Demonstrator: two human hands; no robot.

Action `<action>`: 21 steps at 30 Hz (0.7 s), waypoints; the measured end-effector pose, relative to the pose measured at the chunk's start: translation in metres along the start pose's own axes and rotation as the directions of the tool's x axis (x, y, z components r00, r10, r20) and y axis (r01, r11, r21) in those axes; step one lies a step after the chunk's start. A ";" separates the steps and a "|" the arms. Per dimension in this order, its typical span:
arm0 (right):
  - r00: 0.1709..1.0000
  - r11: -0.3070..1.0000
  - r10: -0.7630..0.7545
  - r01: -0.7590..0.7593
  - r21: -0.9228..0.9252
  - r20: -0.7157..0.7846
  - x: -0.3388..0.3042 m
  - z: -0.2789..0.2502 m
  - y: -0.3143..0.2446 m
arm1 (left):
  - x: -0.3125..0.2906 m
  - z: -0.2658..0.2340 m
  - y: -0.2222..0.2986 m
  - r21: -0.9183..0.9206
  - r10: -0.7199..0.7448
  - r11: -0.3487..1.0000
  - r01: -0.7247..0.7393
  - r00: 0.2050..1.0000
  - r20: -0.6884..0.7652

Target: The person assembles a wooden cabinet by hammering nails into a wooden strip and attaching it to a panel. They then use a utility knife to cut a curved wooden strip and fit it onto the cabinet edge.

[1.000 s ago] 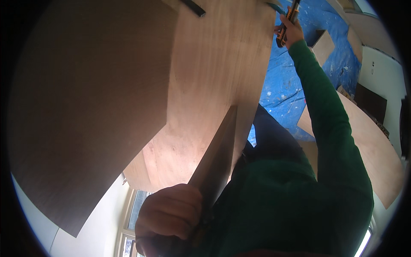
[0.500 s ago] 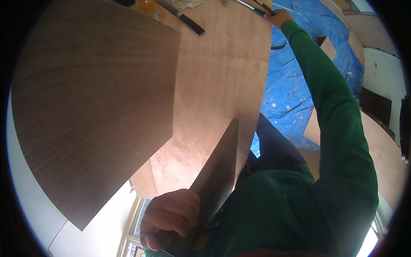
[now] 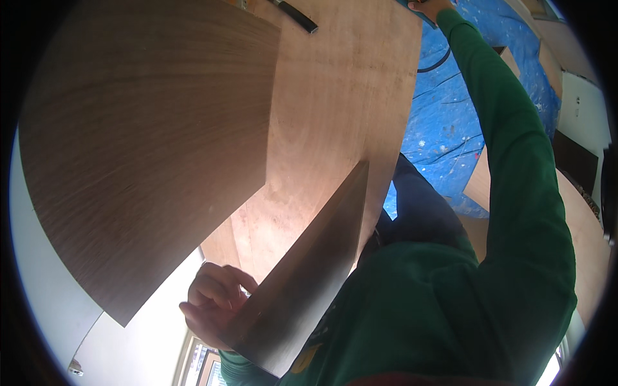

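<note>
My left hand [image 3: 215, 302] is at the near end of a narrow dark-faced wooden board [image 3: 306, 276], behind its upper edge. Its fingers are curled, one of them at the edge, and the board partly hides the palm. The board slants across the near side of the pale plywood worktop [image 3: 335, 96], close to my body. At the far right corner of the worktop, my outstretched right hand [image 3: 434, 8] is closed on a teal and dark tool [image 3: 417, 11]; the top of the picture cuts both off.
A large brown wood panel [image 3: 154, 141] covers the left of the worktop. A knife with a black handle [image 3: 297, 16] lies beyond it. A dark cable [image 3: 438, 64] curves over the blue sheet [image 3: 444, 122] on the floor, where wood pieces [image 3: 479, 183] lie.
My left hand has shifted left and loosened from its wrap over the board's edge. The board has turned to show more of its dark face. My right hand has moved farther out onto the teal tool.
</note>
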State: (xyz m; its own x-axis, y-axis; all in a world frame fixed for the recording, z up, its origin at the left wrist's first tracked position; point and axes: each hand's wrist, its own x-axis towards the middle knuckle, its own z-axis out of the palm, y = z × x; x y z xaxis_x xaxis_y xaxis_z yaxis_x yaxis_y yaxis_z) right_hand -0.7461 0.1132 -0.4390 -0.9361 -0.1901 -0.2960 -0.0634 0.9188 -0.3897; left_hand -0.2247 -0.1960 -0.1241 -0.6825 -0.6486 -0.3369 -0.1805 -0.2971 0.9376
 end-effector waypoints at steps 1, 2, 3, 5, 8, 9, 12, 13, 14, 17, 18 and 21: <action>1.000 0.999 0.015 -0.016 0.029 0.020 0.001 -0.002 0.004 | -0.002 -0.016 0.005 0.040 -0.036 0.999 0.034 0.998 0.050; 1.000 1.000 -0.001 0.001 0.016 0.002 0.003 -0.002 0.006 | -0.004 -0.022 0.008 0.076 -0.071 0.995 0.064 0.993 0.093; 1.000 1.000 -0.016 0.016 0.004 -0.016 0.005 -0.003 0.009 | -0.008 -0.019 0.008 0.026 -0.133 0.991 0.132 0.991 0.025; 1.000 0.998 -0.021 0.020 -0.067 -0.015 0.010 -0.005 0.020 | -0.015 -0.015 0.018 0.183 -0.163 0.967 0.180 0.981 -0.103; 0.990 0.964 -0.078 0.044 -0.262 -0.120 0.014 -0.009 0.057 | -0.026 -0.027 0.035 0.316 -0.138 0.936 0.155 0.987 -0.077; 0.981 0.966 -0.090 0.044 -0.255 -0.172 0.006 -0.018 0.066 | -0.026 -0.027 0.043 0.228 -0.179 0.956 0.184 0.983 -0.045; 0.950 0.973 -0.056 -0.017 -0.231 -0.307 -0.028 -0.068 0.081 | -0.040 -0.051 0.057 0.091 -0.203 0.978 0.189 0.960 0.190; 0.944 0.982 -0.024 -0.039 -0.183 -0.328 -0.045 -0.094 0.074 | -0.052 -0.058 0.056 0.156 -0.154 0.980 0.120 0.963 0.223; 0.935 0.989 0.017 -0.069 -0.134 -0.355 -0.068 -0.127 0.067 | -0.060 -0.061 0.060 0.218 -0.105 0.975 0.045 0.957 0.271; 0.843 0.996 -0.083 0.063 -0.055 -0.531 -0.147 -0.231 0.000 | -0.085 -0.021 0.065 0.556 -0.174 0.831 0.022 0.959 0.223; 0.763 0.994 -0.092 0.112 -0.010 -0.640 -0.174 -0.258 -0.016 | -0.083 -0.013 0.061 0.630 -0.161 0.776 -0.009 0.964 0.212; 0.638 0.943 -0.189 0.329 0.042 -0.747 -0.205 -0.314 -0.031 | -0.091 0.011 0.054 0.807 -0.130 0.588 0.064 0.991 0.016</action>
State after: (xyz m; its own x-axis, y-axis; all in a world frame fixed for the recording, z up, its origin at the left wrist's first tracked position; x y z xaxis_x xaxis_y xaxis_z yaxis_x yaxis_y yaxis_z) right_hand -0.6608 0.2326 -0.0929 -0.8434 -0.0365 0.5360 -0.3532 0.7895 -0.5020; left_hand -0.1803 -0.1454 -0.0416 -0.6644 -0.5935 -0.4543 -0.7211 0.3492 0.5984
